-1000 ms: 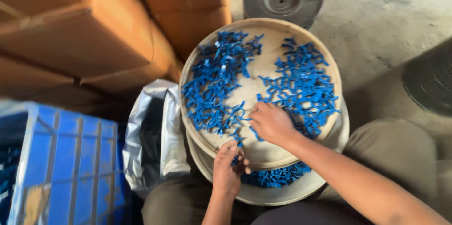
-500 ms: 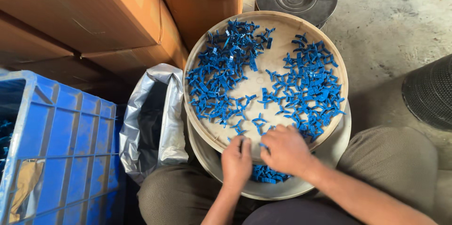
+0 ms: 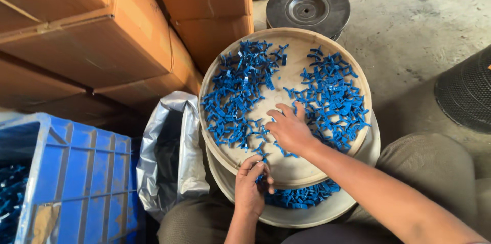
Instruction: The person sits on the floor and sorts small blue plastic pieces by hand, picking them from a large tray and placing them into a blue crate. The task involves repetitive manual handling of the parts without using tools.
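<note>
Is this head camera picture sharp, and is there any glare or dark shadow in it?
Head view: sharp on the blue plastic pieces and right hand; soft daylight, mild sheen on the silver bag; deep shadow inside the bag and under the cardboard boxes.

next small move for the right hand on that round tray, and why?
Probably draw the right hand back toward the left hand at the tray rim: its fingers lie spread over loose blue plastic pieces, and the left pinches some at the near edge.

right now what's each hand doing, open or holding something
Left hand: fingers pinched on small blue plastic pieces at the round tray's rim.
Right hand: open, spread flat over the pieces, gripping nothing.
</note>
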